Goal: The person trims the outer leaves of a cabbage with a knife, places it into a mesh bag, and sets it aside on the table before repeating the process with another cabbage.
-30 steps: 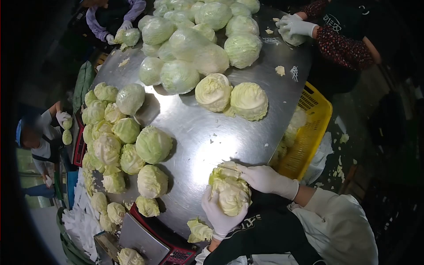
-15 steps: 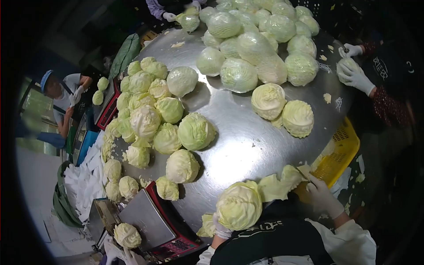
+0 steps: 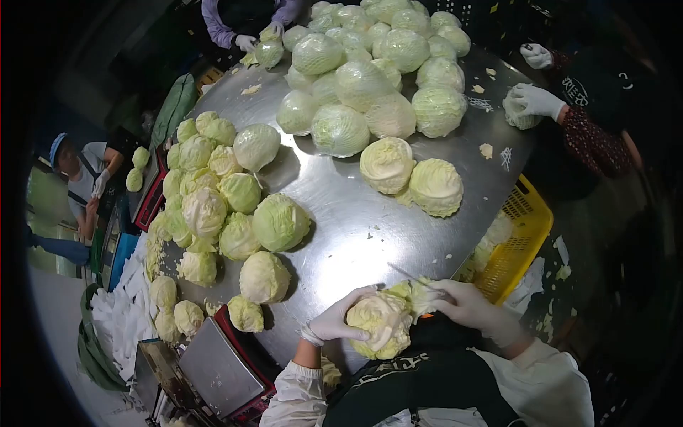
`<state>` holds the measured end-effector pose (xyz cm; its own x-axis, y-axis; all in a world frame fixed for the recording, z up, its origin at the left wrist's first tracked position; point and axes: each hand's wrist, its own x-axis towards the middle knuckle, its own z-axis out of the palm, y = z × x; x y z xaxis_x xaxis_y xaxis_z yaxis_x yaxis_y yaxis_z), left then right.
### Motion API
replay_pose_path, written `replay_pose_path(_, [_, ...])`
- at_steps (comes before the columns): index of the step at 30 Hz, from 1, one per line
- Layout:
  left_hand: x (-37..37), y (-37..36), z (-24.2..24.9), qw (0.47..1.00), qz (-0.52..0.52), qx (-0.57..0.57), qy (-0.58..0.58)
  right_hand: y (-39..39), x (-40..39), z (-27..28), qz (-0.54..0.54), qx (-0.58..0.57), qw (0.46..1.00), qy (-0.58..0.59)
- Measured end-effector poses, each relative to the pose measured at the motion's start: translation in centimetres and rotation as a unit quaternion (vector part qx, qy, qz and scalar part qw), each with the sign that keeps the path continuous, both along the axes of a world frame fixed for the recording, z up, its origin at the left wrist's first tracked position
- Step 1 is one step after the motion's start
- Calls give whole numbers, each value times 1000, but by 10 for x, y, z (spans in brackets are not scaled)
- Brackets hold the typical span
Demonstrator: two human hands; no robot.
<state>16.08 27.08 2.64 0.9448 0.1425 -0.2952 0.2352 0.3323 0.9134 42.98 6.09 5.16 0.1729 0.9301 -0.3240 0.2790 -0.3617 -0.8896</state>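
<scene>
A pale green cabbage is held above the table's near edge, against my apron. My gloved left hand is closed around its left side, thumb across the front. On the other side my gloved right hand grips what looks like a knife; its thin blade points up and left, and the handle is mostly hidden. Between the right fingers and the cabbage is a crumpled leaf. Part of another pale leafy piece shows below my left wrist.
A metal table carries loose cabbages at left and wrapped ones at the back. A scale stands front left, a yellow crate at right. Co-workers' gloved hands are at right, back and left.
My left hand has shifted from beneath the cabbage to its left side. My right hand has come in from the right against the cabbage. The cabbage by the scale is gone from view.
</scene>
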Motion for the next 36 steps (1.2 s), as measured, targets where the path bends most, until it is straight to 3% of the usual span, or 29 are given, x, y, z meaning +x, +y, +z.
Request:
replay_pose_path(2, [4,-1,12,999,-8,42,12,23,-13,2,46,-12,998,-34])
replay_pose_path(4, [1,-15,44,977,159,65,124,36,-28,-13,99,109,986,-73])
replay_pose_path(5, [-6,-26,42,977,159,68,125,38,-36,-24,99,111,986,-72])
replay_pose_path(7, [-24,-62,31,882,261,340,196,38,-54,-42,82,125,988,-48])
replay_pose_path(8, [-17,-84,37,855,273,411,161,40,-62,-37,74,109,991,12])
replay_pose_path(10, [1,-115,53,797,284,511,152,45,-70,-32,89,100,991,2])
replay_pose_path(11, [1,-115,42,797,286,508,157,46,-72,-29,103,94,990,-10])
replay_pose_path(13, [3,-110,15,787,438,417,119,49,-70,-25,125,104,986,-25])
replay_pose_path(15, [4,-104,13,792,458,385,125,51,-65,-26,167,150,965,-140])
replay_pose_path(17, [7,-101,6,818,477,312,77,50,-47,-11,211,144,950,-178])
replay_pose_path(19, [7,-101,2,815,473,325,81,51,-40,-1,249,136,934,-216])
replay_pose_path(25, [17,-96,16,780,430,439,116,66,-47,1,176,202,922,-282])
replay_pose_path(26, [18,-96,16,763,419,479,114,69,-48,3,182,181,926,-277])
replay_pose_path(29, [15,-98,6,775,430,448,121,90,-44,-15,161,113,938,-284])
replay_pose_path(30, [20,-106,11,759,386,513,104,101,-38,-20,136,69,943,-294])
replay_pose_path(31, [24,-114,17,737,340,578,87,116,-26,-8,98,42,972,-209])
replay_pose_path(32, [20,-116,18,733,325,590,89,125,-20,-16,108,46,969,-219])
replay_pose_path(33, [14,-115,15,733,324,591,90,129,-18,-32,122,49,965,-226])
replay_pose_path(35, [-9,-106,7,803,391,443,78,126,-12,-63,90,71,969,-217])
replay_pose_path(36, [-23,-104,4,817,385,423,75,124,-7,-70,58,96,971,-211])
